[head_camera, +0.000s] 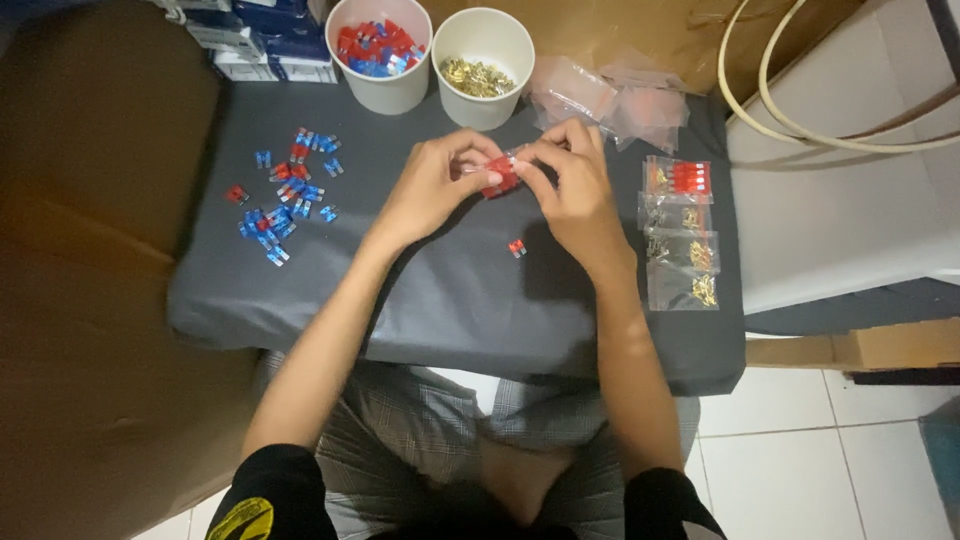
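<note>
Both hands, the left hand (430, 190) and right hand (572, 185), pinch closed on a small clear bag (503, 172) of red fuses, held just in front of the two white cups (483, 60). The bag looks light, thin and slippery, so it is best gripped at its top edge.

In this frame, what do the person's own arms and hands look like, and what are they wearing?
Both arms are bare from the upper arm down, with no gloves, rings, watch or bracelets visible on the left hand or the right hand. Short black sleeves end above the elbows; the left black sleeve carries a yellow printed graphic, while the right black sleeve looks plain.
</note>
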